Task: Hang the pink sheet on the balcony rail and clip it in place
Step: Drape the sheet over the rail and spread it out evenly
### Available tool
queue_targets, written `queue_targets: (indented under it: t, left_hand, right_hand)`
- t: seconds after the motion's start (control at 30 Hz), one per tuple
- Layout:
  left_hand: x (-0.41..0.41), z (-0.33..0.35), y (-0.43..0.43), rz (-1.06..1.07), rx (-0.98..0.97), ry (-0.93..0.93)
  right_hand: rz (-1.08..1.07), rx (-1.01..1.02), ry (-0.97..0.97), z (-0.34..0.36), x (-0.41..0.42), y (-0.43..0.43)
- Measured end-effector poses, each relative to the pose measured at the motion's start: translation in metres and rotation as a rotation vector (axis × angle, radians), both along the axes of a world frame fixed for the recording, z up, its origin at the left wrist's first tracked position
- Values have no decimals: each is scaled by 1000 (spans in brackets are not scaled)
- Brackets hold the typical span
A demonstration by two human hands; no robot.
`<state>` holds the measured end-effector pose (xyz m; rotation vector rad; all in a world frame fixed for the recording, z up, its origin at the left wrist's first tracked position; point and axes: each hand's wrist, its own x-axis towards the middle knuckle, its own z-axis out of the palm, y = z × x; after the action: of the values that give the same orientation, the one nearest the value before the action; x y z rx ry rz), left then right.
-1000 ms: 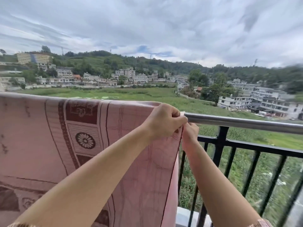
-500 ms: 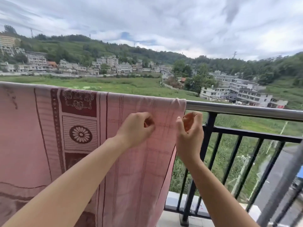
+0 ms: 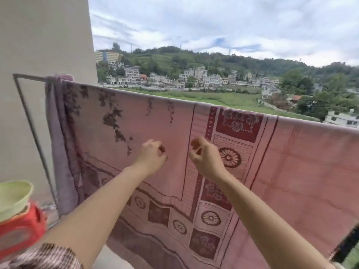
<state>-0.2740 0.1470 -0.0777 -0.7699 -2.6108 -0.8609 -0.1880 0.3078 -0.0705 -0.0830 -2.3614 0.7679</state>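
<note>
The pink sheet (image 3: 155, 123), printed with dark red flowers and squares, hangs draped over the balcony rail (image 3: 29, 77) and covers most of the rail's length. Both my hands are held in front of the cloth near its middle, not touching it. My left hand (image 3: 152, 156) has its fingers curled in with nothing in them. My right hand (image 3: 206, 158) is loosely bent, thumb and fingers apart, and empty. No clip shows anywhere on the sheet.
A purple towel (image 3: 58, 152) hangs at the rail's left end beside the beige wall (image 3: 44, 35). A green basin (image 3: 13, 197) sits on a red stool (image 3: 21, 228) at lower left. Black railing bars (image 3: 347, 247) show at lower right.
Both hands have let go of the sheet's right edge and drawn back. The view has swung left along the rail, so the sheet's middle and the wall are now ahead.
</note>
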Motion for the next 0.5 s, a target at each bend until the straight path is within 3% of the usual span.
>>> queue_targets:
  t: [0.23, 0.5]
  left_hand:
    - [-75, -15, -141, 230, -89, -54]
    - [-189, -2, -257, 416, -34, -57]
  right_hand:
    - [159, 56, -133, -17, -118, -114]
    - [269, 238, -116, 7, -260, -217]
